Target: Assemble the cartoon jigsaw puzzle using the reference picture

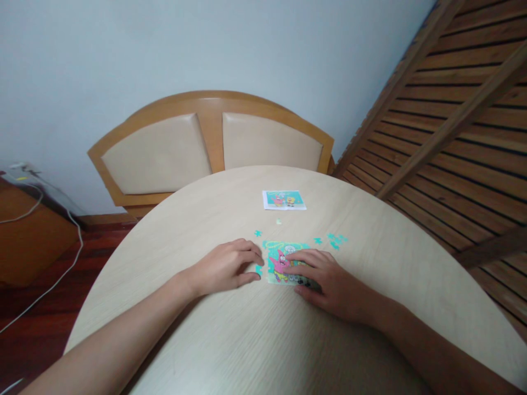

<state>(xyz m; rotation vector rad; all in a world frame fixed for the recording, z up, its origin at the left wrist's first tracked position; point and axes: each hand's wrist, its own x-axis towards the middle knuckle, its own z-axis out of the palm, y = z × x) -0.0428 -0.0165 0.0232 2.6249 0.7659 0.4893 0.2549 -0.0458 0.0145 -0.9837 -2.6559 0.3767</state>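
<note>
A partly assembled jigsaw puzzle [280, 267] with a pink starfish character and a teal background lies on the table. My right hand [325, 277] rests over its right half, fingers spread and thumb at the lower edge, hiding part of the picture. Just left of the puzzle, my left hand [230, 266] has its thumb and fingertips around a small teal puzzle piece [258, 270]. That piece sits close to the puzzle's left edge, at table level. Another loose teal piece [258, 233] lies above the left fingertips.
Several loose teal pieces [337, 240] lie right of the puzzle, with a single one [318, 240] nearer. A pale piece [279, 221] lies below the reference picture card [284, 200]. The round table [197, 340] meets a chair back [216, 126] at its far edge.
</note>
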